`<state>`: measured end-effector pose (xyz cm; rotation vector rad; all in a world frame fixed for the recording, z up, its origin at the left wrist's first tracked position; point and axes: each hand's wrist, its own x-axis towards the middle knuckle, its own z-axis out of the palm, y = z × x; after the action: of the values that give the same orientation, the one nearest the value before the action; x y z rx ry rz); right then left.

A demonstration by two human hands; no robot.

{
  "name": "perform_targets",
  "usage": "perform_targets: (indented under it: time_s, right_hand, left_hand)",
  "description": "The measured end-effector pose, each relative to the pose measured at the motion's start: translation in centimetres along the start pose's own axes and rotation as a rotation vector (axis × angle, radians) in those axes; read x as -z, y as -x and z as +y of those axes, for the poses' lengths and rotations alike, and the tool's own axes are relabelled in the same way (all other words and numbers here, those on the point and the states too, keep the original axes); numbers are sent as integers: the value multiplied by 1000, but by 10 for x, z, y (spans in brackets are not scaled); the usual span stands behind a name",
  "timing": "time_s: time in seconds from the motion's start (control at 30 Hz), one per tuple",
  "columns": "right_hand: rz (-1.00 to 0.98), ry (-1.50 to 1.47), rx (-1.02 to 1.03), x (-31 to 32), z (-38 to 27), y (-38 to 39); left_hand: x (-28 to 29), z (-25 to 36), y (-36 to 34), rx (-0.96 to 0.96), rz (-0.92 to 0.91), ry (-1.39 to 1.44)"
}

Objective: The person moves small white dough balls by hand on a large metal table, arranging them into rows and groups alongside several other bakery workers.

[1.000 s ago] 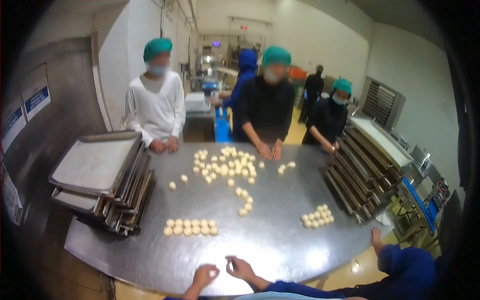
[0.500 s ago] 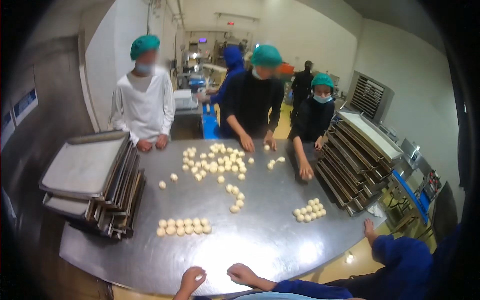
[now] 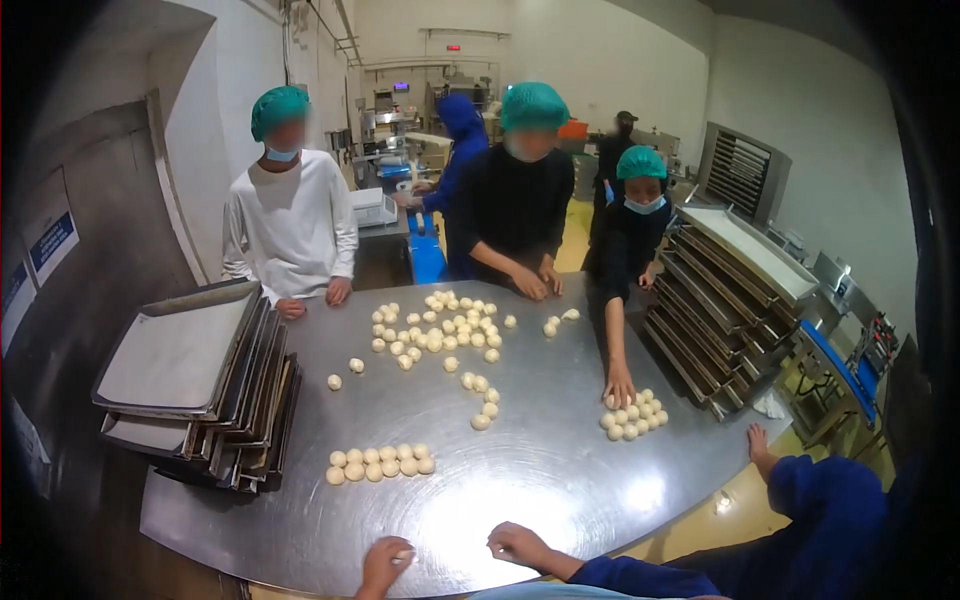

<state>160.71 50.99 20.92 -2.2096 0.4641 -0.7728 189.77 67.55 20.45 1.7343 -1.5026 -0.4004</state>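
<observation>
My left hand [image 3: 384, 566] is at the near edge of the steel table [image 3: 260, 530], its fingers curled in. A small pale patch shows at its fingers, too small to name. To its right, my right hand [image 3: 522, 545] rests low over the tabletop with fingers loosely curled and their underside hidden. Beyond my left hand sits a tidy two-row block of pale dough balls [image 3: 375, 463]. A short curved line of dough balls [image 3: 488, 396] lies farther out, below a loose scatter of many more [image 3: 440, 330].
Stacked baking trays stand at left [image 3: 180, 350] and right [image 3: 735, 255]. Across the table are three co-workers in green hair nets; one has a hand [image 3: 619, 386] at another dough-ball group [image 3: 637, 420]. A blue-sleeved person's hand [image 3: 760, 440] touches the right edge.
The right-hand co-worker's hand has reached nearer, onto the dough-ball group. The middle co-worker's hands have come together. My hands have moved slightly farther apart. The whole view has shifted a little.
</observation>
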Motion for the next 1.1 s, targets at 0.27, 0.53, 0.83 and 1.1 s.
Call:
perform_targets:
  time_s: [0.27, 0.53, 0.83, 1.1]
  right_hand:
    - [116, 220, -76, -30, 9, -71]
    - [-313, 586, -183, 32, 28, -36]
    - [4, 34, -122, -34, -10, -31]
    - [262, 382, -54, -15, 13, -91]
  left_hand:
    - [-64, 7, -60, 105, 62, 145]
    - [2, 2, -24, 92, 106, -276]
    - [-50, 31, -16, -59, 46, 66]
    - [-33, -1, -68, 8, 255, -166]
